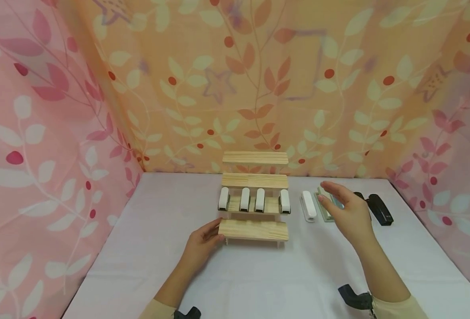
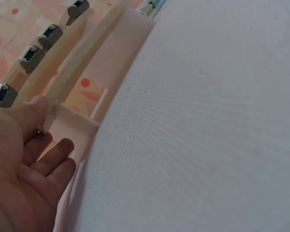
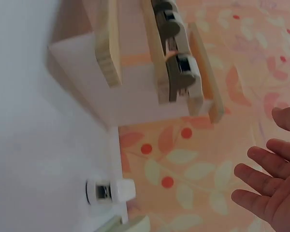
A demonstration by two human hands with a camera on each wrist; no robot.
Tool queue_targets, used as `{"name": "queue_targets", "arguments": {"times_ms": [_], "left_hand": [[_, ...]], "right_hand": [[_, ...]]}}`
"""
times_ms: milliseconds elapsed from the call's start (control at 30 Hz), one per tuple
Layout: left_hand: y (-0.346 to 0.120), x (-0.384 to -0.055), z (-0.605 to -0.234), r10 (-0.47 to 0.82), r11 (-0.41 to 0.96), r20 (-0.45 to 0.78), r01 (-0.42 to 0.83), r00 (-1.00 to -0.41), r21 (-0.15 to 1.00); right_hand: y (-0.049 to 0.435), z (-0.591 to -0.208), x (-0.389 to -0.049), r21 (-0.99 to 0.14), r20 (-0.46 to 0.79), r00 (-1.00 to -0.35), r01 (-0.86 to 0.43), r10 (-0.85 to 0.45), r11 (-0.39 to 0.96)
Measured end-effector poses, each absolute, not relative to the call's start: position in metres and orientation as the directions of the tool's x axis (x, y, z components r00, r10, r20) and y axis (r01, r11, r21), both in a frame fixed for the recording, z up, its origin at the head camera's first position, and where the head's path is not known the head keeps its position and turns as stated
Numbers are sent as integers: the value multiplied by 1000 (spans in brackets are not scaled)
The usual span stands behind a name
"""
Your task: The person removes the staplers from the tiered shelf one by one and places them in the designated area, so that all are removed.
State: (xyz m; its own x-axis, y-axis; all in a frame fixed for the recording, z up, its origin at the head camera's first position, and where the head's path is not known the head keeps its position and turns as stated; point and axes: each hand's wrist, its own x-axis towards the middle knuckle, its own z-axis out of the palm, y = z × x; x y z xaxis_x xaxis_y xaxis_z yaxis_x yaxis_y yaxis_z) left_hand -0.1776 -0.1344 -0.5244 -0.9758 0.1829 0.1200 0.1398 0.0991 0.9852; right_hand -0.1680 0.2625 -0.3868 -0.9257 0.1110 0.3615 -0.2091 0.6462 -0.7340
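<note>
A stepped wooden display shelf (image 1: 253, 231) stands mid-table, with several white staplers (image 1: 245, 199) spaced along its second step from the front. My left hand (image 1: 200, 248) holds the left end of the lowest board. In the left wrist view, the thumb of my left hand (image 2: 19, 159) lies against the board's end, the other fingers loosely bent below. To the right of the shelf, my right hand (image 1: 351, 218) is raised above a pale green object (image 1: 325, 213), partly hidden by it. The right wrist view shows my right hand (image 3: 273, 179) with fingers spread and nothing held.
Right of the shelf lies another white stapler (image 1: 308, 207). A black stapler (image 1: 380, 209) lies farther right, beyond my right hand, with something pale blue partly hidden near it. Patterned cloth (image 1: 259, 88) hangs behind the white table (image 1: 171, 199) and along both sides.
</note>
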Motion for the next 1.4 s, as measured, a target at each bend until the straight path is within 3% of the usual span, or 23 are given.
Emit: {"name": "queue_targets", "arguments": {"times_ms": [433, 967, 1400], "left_hand": [[-133, -179, -526, 181, 89, 135, 153, -974, 984], [-135, -179, -528, 192, 66, 146, 161, -971, 985], [-135, -180, -528, 199, 94, 164, 185, -966, 978]], "right_hand": [[214, -404, -176, -754, 345, -939, -265, 18, 602], [198, -436, -186, -777, 252, -968, -191, 18, 600], [191, -449, -188, -765, 286, -957, -199, 47, 612]]}}
